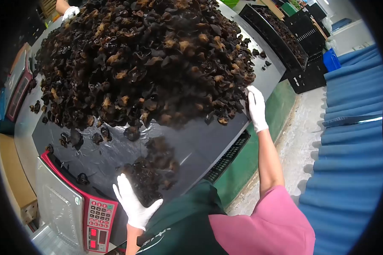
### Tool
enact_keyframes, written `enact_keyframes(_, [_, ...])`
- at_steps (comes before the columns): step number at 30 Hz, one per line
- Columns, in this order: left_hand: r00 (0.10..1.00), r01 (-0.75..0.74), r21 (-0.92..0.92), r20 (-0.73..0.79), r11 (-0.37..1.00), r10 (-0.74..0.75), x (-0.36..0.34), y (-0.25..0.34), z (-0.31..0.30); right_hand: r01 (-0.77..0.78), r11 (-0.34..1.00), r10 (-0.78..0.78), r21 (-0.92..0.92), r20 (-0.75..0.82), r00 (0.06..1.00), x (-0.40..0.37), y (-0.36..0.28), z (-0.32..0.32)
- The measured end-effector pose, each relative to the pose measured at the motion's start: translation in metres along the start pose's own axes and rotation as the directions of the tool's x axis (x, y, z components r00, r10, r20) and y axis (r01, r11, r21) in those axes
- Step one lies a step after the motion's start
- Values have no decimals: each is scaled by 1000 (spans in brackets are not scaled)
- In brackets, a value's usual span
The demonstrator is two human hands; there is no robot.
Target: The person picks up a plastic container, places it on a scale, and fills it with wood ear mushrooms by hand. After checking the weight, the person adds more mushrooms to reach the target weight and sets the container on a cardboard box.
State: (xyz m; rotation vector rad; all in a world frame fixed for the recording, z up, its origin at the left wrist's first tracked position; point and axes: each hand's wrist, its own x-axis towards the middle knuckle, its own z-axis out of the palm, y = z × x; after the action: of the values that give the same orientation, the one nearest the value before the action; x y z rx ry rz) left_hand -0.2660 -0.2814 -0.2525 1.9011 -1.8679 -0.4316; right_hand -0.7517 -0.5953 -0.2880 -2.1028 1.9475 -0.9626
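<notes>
A large heap of dark brown wood ear mushrooms covers most of the metal table. My left hand, in a white glove, has its fingers spread beside a small blurred clump of wood ears near the table's front edge. My right hand, also gloved in white, lies with fingers stretched out at the right side of the heap, by the table's edge. Nothing shows in its grip. A few loose mushrooms lie on the dark plastic sheet between the heap and my body.
A red scale with a metal pan stands at front left, and another scale farther back. Another person's gloved hand is at the heap's far left. Black crates stand at the back right. A blue curtain hangs on the right.
</notes>
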Motion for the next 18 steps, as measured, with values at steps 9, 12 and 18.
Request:
enact_keyframes(9, [999,20,-4,48,1000,-20,2,2,-3,178,983,-179,47,25,983,-25,-79,3])
enact_keyframes(12, [1000,15,-8,27,1000,-15,1,1,-3,12,974,-26,224,58,998,-13,-79,10])
enact_keyframes(18, [1000,8,-15,19,1000,-8,-2,-3,0,45,949,12,311,-178,984,-37,-109,7])
